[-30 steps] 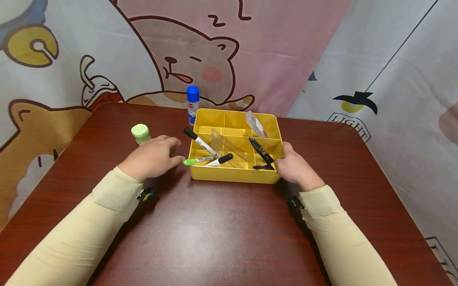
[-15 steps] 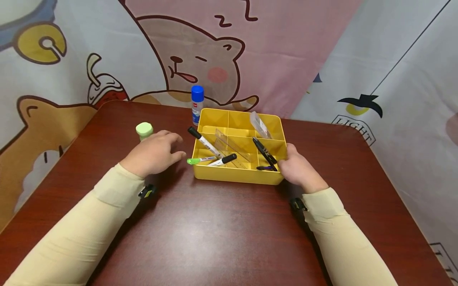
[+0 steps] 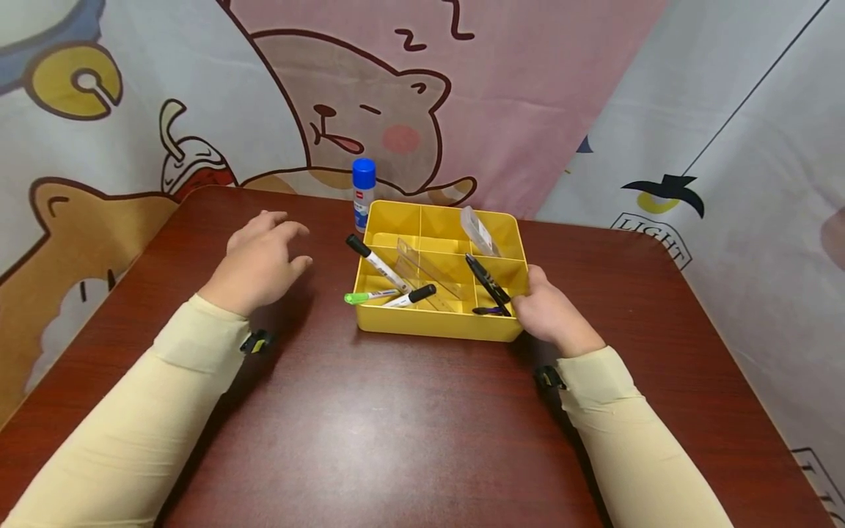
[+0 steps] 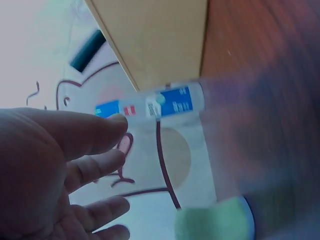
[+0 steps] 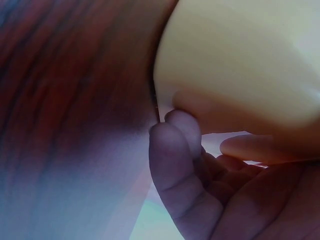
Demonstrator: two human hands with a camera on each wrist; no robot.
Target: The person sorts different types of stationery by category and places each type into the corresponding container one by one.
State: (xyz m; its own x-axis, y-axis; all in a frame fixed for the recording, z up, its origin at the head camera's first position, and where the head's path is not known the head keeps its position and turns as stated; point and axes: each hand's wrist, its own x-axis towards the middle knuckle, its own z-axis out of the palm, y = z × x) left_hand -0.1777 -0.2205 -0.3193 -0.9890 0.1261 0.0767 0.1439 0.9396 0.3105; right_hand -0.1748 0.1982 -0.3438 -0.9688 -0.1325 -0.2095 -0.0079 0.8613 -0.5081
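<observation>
My left hand (image 3: 254,264) is over the left of the table with fingers spread, holding nothing. A pale green object (image 4: 215,222) shows below the fingers in the left wrist view; in the head view the hand hides it. My right hand (image 3: 554,312) grips the right side of the yellow organizer box (image 3: 436,323), its bent fingers (image 5: 172,160) at the bottom edge in the right wrist view. The box holds several markers and pens, including a black-capped marker (image 3: 376,262) leaning out, a green-tipped pen (image 3: 363,298), black pens (image 3: 488,280) and a clear ruler (image 3: 432,270).
A glue stick (image 3: 363,192) with a blue cap stands behind the box's back left corner. A translucent small case (image 3: 478,231) leans in the back right compartment. Printed cloth (image 3: 528,88) hangs behind the brown table (image 3: 370,440).
My left hand has moved left and back, away from the box, and now covers the pale green object in the head view. The right hand and the box stay together as before.
</observation>
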